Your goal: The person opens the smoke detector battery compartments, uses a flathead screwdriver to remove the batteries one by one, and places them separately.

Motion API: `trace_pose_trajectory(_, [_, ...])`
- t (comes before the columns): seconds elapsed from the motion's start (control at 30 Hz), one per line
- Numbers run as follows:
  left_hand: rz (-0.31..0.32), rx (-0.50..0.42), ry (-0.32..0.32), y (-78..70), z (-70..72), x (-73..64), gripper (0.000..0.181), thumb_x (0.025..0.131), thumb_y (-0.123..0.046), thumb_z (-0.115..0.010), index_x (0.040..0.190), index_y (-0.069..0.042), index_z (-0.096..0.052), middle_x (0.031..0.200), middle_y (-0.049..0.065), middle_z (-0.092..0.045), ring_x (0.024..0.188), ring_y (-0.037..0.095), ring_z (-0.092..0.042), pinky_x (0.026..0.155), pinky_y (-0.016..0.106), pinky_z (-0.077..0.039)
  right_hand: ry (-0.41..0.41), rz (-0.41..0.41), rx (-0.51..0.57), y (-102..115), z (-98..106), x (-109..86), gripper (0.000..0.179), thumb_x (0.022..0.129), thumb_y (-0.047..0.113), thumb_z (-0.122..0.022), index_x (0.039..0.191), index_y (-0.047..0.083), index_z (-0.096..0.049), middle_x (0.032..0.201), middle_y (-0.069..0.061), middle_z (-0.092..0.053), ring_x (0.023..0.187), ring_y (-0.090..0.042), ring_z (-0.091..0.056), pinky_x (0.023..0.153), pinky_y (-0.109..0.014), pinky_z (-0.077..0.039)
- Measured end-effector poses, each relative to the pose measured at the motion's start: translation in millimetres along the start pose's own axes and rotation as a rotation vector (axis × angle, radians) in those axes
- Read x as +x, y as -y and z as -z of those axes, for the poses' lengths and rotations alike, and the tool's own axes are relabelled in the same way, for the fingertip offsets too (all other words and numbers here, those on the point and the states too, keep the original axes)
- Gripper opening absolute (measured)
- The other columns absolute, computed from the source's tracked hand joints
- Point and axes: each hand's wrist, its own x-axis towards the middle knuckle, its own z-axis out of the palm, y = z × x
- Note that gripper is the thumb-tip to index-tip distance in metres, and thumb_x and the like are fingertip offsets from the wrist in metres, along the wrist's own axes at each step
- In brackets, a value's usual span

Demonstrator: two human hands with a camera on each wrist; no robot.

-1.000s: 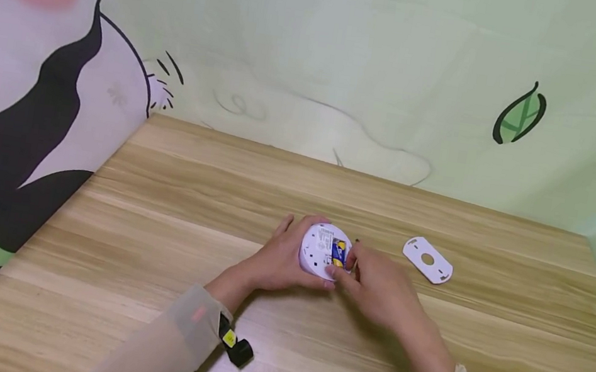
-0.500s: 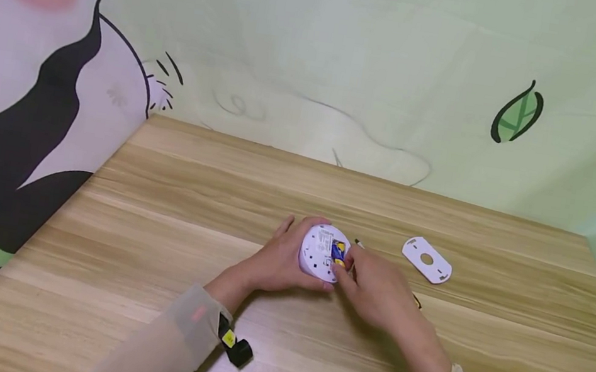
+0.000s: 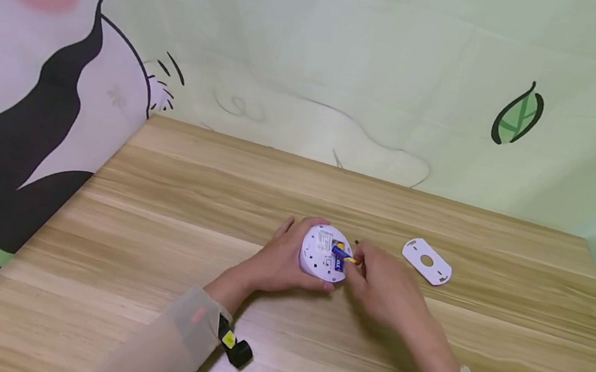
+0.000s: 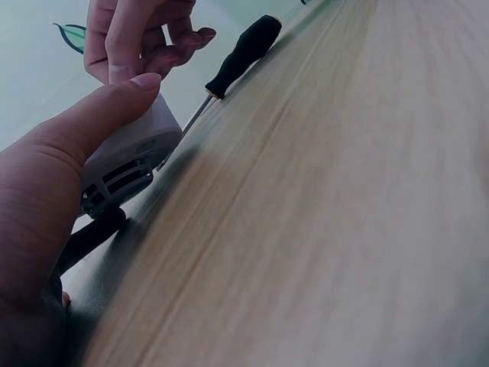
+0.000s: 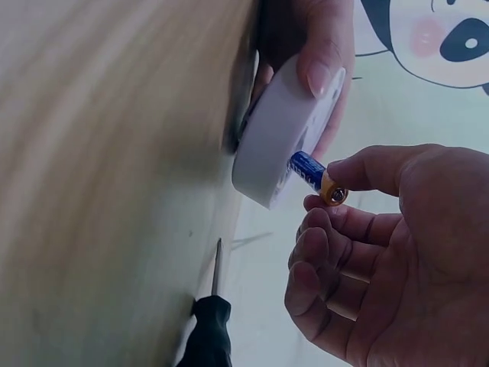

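Observation:
My left hand (image 3: 283, 261) grips a round white smoke alarm (image 3: 318, 254) by its sides, its flat back with a printed label facing up. In the left wrist view the thumb presses its rim and dark vent slots show underneath. My right hand (image 3: 388, 287) pinches one end of a blue and yellow battery (image 5: 309, 171) between thumb and finger. That battery tilts up out of the alarm's battery compartment, its far end at the opening. Another blue battery (image 3: 339, 265) lies in the compartment.
A white mounting plate (image 3: 437, 271) with a round centre hole lies on the wooden table (image 3: 205, 198), right of the hands. A black-handled screwdriver (image 4: 244, 53) lies beside the alarm, mostly hidden by my right hand in the head view. A printed cloth (image 3: 316, 55) hangs behind.
One battery has been lifted at its right end and now slants out of the compartment in my right fingers. My right hand has shifted slightly right. The left hand keeps its hold.

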Motion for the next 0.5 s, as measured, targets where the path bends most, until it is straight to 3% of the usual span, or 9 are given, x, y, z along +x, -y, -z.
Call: trace_pose_trajectory(0.5, [-0.015, -0.007, 0.005, -1.1, 1.2, 0.7, 0.112, 0.068, -0.054, -0.093, 0.156, -0.018, -0.032, 0.152, -0.002, -0.049, 0.143, 0.016, -0.048, 0.132, 0.046, 0.000, -0.035, -0.014, 0.006, -7, 15, -0.4, 0.017, 0.102, 0.030, -0.059, 0.095, 0.015, -0.060, 0.069, 0.001, -0.053, 0.060, -0.017, -0.048, 0.051, -0.030, -0.035])
